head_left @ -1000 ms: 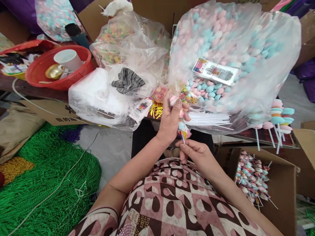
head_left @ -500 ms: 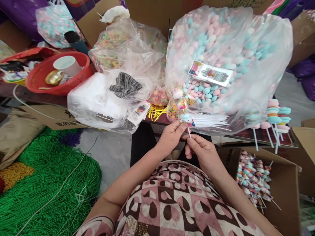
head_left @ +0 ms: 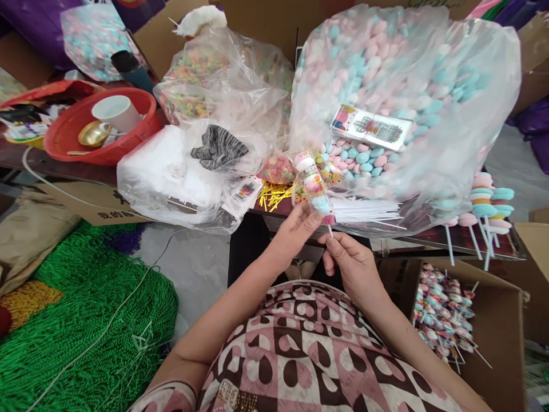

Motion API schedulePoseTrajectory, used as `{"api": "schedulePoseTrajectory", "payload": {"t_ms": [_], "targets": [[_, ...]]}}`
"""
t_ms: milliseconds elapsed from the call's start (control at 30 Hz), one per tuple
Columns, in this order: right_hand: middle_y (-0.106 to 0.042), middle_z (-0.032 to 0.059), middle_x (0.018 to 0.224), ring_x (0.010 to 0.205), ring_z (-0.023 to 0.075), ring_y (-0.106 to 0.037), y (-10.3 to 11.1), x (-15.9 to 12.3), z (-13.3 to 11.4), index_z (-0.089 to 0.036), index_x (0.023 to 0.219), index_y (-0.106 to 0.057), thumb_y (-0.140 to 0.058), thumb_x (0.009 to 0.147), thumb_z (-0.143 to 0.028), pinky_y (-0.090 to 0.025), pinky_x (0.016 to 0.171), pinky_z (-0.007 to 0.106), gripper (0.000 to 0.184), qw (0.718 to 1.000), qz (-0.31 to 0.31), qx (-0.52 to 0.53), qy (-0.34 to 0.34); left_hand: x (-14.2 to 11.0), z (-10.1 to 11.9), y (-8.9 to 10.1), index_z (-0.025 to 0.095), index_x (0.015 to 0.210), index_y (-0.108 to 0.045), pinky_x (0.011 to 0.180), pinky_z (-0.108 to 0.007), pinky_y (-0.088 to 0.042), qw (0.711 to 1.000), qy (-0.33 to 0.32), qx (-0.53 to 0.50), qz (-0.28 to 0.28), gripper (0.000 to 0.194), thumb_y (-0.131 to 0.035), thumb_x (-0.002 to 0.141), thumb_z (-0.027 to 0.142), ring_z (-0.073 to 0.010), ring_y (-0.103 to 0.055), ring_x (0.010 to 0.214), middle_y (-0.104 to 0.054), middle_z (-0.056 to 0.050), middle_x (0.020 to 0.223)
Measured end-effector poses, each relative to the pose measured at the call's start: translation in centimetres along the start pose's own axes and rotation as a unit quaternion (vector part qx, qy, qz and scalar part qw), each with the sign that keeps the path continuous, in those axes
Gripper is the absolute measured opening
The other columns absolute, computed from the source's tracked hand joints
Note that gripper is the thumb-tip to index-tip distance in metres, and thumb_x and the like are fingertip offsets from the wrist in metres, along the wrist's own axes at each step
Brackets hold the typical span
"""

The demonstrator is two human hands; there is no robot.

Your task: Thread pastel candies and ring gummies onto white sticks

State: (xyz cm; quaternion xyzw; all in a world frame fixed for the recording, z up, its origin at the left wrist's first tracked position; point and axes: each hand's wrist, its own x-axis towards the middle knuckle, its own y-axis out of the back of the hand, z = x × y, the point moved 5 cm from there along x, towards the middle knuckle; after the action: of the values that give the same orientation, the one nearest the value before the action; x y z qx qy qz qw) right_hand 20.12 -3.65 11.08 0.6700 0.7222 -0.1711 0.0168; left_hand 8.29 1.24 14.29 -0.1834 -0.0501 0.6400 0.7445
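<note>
A marshmallow candy stick in a clear printed wrapper leans up and away over the table edge. Fingers and thumb of my left hand close around the wrapper's lower end, just under the blue marshmallow. Below that, my right hand pinches the white stick between thumb and forefinger. White sticks lie in a pile right behind the hands. Yellow twist ties are to the left, next to a small bag of ring-shaped gummies. Unwrapped marshmallow sticks rest at the table's right end.
A large clear bag of pink and blue marshmallows fills the back, with printed packets on it. Left are a white plastic bag and a red basin. A carton of wrapped sticks stands low right; green beads lie low left.
The candy stick has turned a little, showing a pink-red patch at the wrapper's base. My left hand has shifted slightly at the wrapper; my right hand stays at the stick.
</note>
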Motion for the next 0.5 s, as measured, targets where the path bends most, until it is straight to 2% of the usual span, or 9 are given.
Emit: {"api": "schedulePoseTrajectory", "payload": {"t_ms": [67,167,233,300,367,500], "targets": [[-0.050,-0.0061,0.050,0.046,0.0082,-0.044,-0.1,-0.1,0.0,-0.020,0.091,-0.065,-0.061,0.087,-0.047,-0.038,0.047,0.020,0.027,1.000,-0.003,-0.002,-0.007,0.4,0.2,-0.3,0.021,0.103,-0.068,0.085,-0.026,-0.046,0.997,0.016,-0.079,-0.003,0.036,-0.071,0.079,0.047,-0.0153,-0.061,0.091,-0.069,-0.004,0.099],[-0.051,-0.0060,0.050,0.045,0.0082,-0.044,-0.3,-0.3,0.1,-0.020,0.091,-0.065,-0.061,0.087,-0.047,-0.038,0.047,0.021,0.028,1.000,-0.007,-0.007,-0.015,0.9,-0.1,-1.1,0.017,0.088,-0.068,0.069,-0.021,-0.047,0.991,0.060,-0.123,-0.009,0.032,-0.078,0.072,0.043,-0.0134,-0.062,0.081,-0.067,-0.003,0.081],[-0.051,-0.0060,0.050,0.045,0.0082,-0.044,-0.3,-0.3,0.2,-0.019,0.091,-0.065,-0.061,0.087,-0.047,-0.038,0.047,0.020,0.029,1.000,-0.009,-0.007,-0.017,0.9,-0.4,-1.6,0.016,0.074,-0.063,0.054,-0.018,-0.040,0.987,0.088,-0.133,-0.006,0.032,-0.082,0.067,0.041,-0.0130,-0.061,0.075,-0.061,-0.001,0.070],[-0.051,-0.0060,0.050,0.046,0.0085,-0.044,-0.2,-0.3,0.3,-0.019,0.091,-0.065,-0.061,0.087,-0.047,-0.038,0.047,0.021,0.028,1.000,-0.010,-0.007,-0.015,0.8,-0.7,-2.0,0.016,0.066,-0.058,0.045,-0.016,-0.033,0.985,0.103,-0.140,-0.008,0.035,-0.082,0.065,0.041,-0.0128,-0.061,0.072,-0.057,0.000,0.065],[-0.051,-0.0059,0.050,0.046,0.0087,-0.044,-0.1,-0.3,0.6,-0.019,0.091,-0.066,-0.062,0.087,-0.046,-0.038,0.047,0.021,0.028,1.000,-0.010,-0.002,-0.014,0.6,-0.9,-2.2,0.015,0.065,-0.057,0.043,-0.015,-0.031,0.984,0.109,-0.142,-0.012,0.035,-0.082,0.066,0.041,-0.0115,-0.059,0.068,-0.055,0.000,0.063],[-0.052,-0.0049,0.051,0.045,0.0084,-0.043,-0.1,-0.1,1.1,-0.019,0.082,-0.065,-0.063,0.087,-0.047,-0.036,0.046,0.022,0.029,1.000,-0.006,0.029,-0.009,0.3,-1.4,-2.3,0.014,0.063,-0.058,0.045,-0.015,-0.039,0.987,0.106,-0.114,-0.025,0.035,-0.079,0.069,0.041,-0.0090,-0.056,0.060,-0.059,-0.002,0.064]]}}
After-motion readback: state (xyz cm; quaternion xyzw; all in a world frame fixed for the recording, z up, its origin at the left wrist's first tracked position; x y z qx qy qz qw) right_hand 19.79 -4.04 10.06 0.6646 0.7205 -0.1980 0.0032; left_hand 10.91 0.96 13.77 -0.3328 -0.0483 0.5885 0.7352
